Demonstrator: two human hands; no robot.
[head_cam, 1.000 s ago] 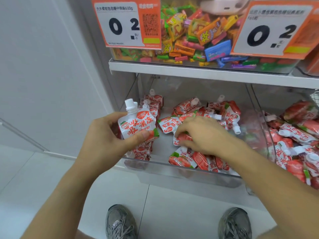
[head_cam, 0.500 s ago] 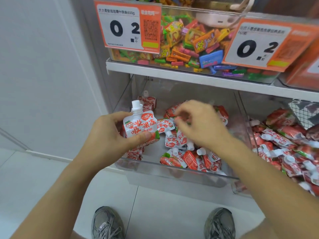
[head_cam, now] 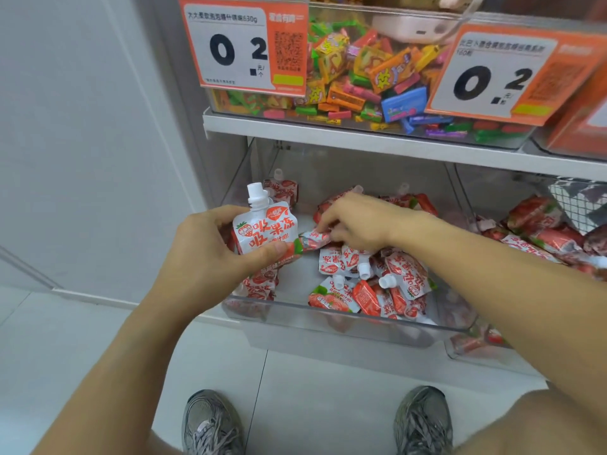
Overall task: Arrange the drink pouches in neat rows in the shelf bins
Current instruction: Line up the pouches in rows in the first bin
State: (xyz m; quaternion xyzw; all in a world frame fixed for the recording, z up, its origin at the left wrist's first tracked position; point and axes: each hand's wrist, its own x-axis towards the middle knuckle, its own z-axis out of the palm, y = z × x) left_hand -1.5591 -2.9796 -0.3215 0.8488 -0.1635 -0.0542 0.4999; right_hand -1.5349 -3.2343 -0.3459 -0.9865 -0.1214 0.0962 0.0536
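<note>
Gathering drink pouches from the clear bin (head_cam: 328, 326) at frame centre into one upright stack.

Left hand (head_cam: 200, 257) grips an upright pouch (head_cam: 266, 229), thumb across its lower face, spout up, at the bin's left side. Right hand (head_cam: 358, 221) pinches a second pouch (head_cam: 313, 240) by one end, just beside the first. Loose pouches (head_cam: 377, 277) lie jumbled at centre right. Pouches appear light, soft and slick; hold the flat body or the stiff spout. Compared with half a second earlier, the right hand has drawn a pouch leftward toward the held one.
</note>
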